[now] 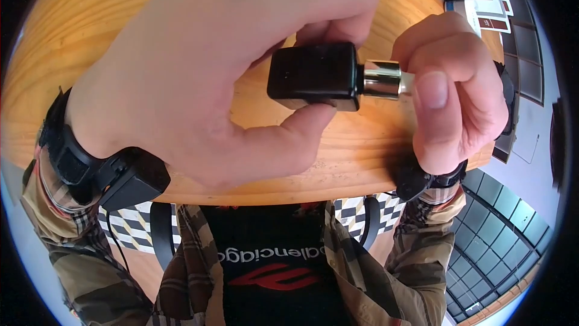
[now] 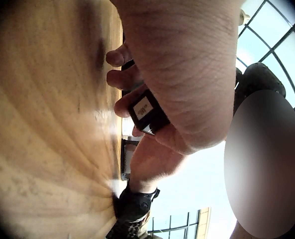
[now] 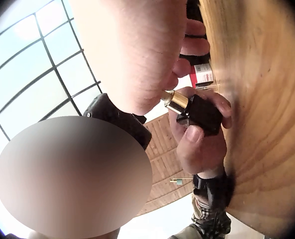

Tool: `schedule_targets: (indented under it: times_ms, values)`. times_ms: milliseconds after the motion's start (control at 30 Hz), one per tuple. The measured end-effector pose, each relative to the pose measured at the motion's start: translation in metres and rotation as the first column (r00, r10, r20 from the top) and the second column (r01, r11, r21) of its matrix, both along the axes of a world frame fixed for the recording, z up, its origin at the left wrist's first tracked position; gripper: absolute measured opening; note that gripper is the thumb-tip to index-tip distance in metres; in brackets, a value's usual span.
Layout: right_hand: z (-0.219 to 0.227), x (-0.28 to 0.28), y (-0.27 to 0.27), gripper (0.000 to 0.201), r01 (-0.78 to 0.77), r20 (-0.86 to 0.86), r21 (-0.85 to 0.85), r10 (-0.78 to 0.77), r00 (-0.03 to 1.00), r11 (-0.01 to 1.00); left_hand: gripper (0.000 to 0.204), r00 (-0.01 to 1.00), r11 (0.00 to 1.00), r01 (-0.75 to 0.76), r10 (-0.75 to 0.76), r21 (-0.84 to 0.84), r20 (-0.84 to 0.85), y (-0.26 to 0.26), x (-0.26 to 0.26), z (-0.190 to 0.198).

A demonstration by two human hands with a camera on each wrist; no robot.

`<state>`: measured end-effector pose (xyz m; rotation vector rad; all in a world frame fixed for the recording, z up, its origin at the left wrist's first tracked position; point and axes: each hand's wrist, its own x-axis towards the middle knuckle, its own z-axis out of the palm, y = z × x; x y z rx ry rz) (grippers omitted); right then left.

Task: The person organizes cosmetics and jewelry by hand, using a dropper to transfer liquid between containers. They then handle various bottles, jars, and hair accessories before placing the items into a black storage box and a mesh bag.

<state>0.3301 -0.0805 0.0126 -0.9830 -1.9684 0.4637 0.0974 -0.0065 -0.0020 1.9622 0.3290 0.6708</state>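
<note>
- Your left hand (image 1: 193, 72) comes in from the left of the head view and holds a small black bottle (image 1: 313, 75), thumb on the near side, fingers bent round the far side; they are clamped on it.
- The bottle is boxy and glossy with rounded edges. It lies sideways in the air above the wooden surface (image 1: 362, 163), its base towards your left palm and its neck pointing to your right.
- A shiny gold collar (image 1: 382, 79) sits round the neck, between your two hands.
- Your right hand (image 1: 455, 85) has its fingers curled in and grips the pale top (image 1: 408, 83) just beyond the collar. Your thumb hides most of that top, so it may be a dropper bulb, but this is hard to confirm.
- In the left wrist view, a pale label (image 2: 143, 108) shows on the bottle's base.
- A black strap with a device (image 1: 136, 175) is on your left wrist, and another black device (image 1: 416, 181) is on your right.
- At the upper right of the head view, white and brown boxes (image 1: 494, 23) stand near the far edge.
- You wear a patterned overshirt (image 1: 90, 259) over a black T-shirt (image 1: 277, 302) with white lettering and a red mark.
</note>
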Motion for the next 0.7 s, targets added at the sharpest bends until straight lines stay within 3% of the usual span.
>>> schedule_targets:
  times_ms: [67, 133, 267, 333, 467, 533, 700]
  values:
    - [0.001, 0.003, 0.0, 0.02, 0.001, 0.001, -0.003, -0.001, 1.0, 1.0, 0.039, 0.996, 0.999, -0.051, 0.05, 0.011, 0.072, 0.001, 0.002, 0.0]
    - [0.002, 0.004, 0.001, 0.019, -0.006, 0.0, -0.003, 0.006, 1.0, 1.0, 0.039, 0.995, 0.998, 0.065, -0.065, -0.01, -0.071, 0.013, -0.003, 0.002]
    - [0.005, 0.0, 0.002, 0.019, -0.017, 0.063, 0.015, 0.016, 0.998, 1.0, 0.038, 0.992, 0.999, 0.034, -0.038, -0.041, -0.123, 0.006, 0.0, 0.004]
    - [0.001, 0.004, -0.002, 0.021, -0.014, 0.054, 0.003, 0.014, 0.998, 1.0, 0.038, 0.994, 0.996, -0.081, 0.077, 0.036, 0.083, -0.007, 0.004, -0.004]
    - [-0.007, 0.019, 0.0, 0.024, -0.1, 0.044, 0.002, 0.1, 0.994, 0.995, 0.038, 0.99, 0.99, -0.13, 0.132, 0.06, -0.039, -0.005, -0.001, 0.004]
    - [-0.004, 0.009, 0.0, 0.023, -0.072, 0.005, -0.005, 0.072, 0.997, 0.997, 0.038, 0.991, 0.998, 0.06, -0.057, 0.02, -0.119, 0.012, -0.004, 0.005]
    - [0.004, 0.003, -0.001, 0.022, -0.037, 0.017, -0.034, 0.038, 0.999, 0.999, 0.038, 0.997, 0.997, 0.05, -0.047, 0.056, -0.057, 0.013, -0.004, 0.001]
